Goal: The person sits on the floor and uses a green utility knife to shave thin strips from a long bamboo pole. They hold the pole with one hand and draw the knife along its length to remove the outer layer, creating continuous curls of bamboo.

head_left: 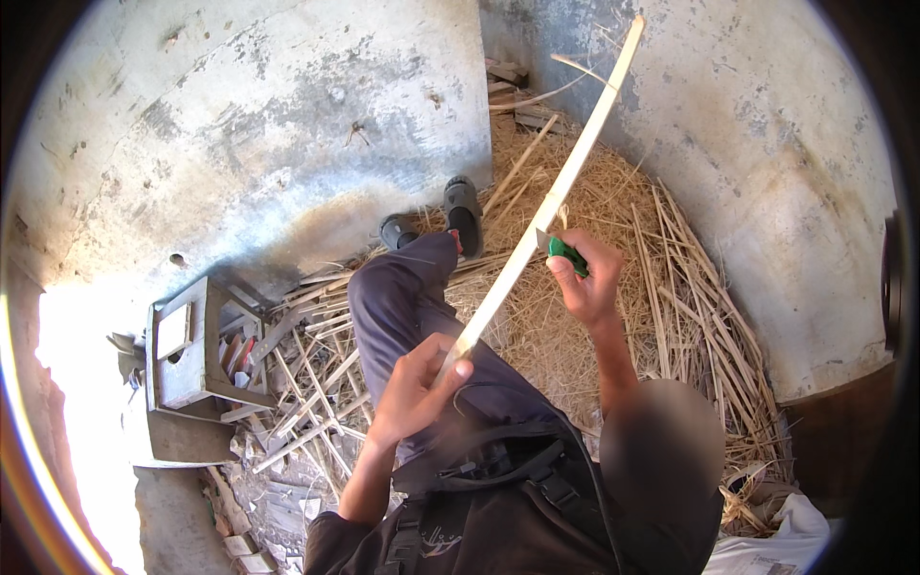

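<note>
A long pale strip of wood (556,196) slants up and away from my lap toward the far right. My left hand (419,383) grips its near end, thumb on top. In my right hand (596,278) is a green-handled utility knife (567,255), its short blade against the right edge of the strip at about mid-length. A small curled shaving (563,215) hangs from the strip just beyond the blade. Nearer the far tip, a thin peeled sliver (578,69) sticks out to the left.
Shavings (575,321) cover the floor, with long wooden strips (704,331) piled along the right wall. More loose strips (321,383) lie to the left, by a wooden box-like stand (182,359). My dark-shod foot (463,206) rests near the far wall (335,96). A white sack (781,541) lies at lower right.
</note>
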### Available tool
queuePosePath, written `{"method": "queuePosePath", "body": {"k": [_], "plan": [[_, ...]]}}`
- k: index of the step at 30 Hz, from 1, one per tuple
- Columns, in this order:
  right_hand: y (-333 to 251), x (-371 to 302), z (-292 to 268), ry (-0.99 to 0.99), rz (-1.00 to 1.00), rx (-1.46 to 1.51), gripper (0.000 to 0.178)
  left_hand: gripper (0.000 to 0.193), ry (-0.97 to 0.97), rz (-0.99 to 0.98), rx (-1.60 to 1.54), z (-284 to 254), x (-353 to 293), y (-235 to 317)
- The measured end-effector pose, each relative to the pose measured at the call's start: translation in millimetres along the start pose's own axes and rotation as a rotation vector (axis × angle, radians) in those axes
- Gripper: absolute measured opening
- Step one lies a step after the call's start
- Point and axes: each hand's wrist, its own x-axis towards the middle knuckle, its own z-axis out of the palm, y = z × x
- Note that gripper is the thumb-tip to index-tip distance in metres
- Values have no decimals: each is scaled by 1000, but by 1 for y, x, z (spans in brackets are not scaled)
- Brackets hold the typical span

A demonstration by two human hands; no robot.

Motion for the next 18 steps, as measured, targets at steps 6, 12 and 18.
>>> {"method": "queuePosePath", "body": {"k": [6, 12, 18], "plan": [[-15, -6, 6, -27, -28, 64, 33, 20, 139, 2, -61, 10, 8, 11], [-29, -12, 18, -141, -143, -12, 31, 19, 256, 117, 60, 13, 14, 11], [-34, -18, 30, -159, -215, -63, 32, 24, 293, 152, 101, 15, 18, 19]]}}
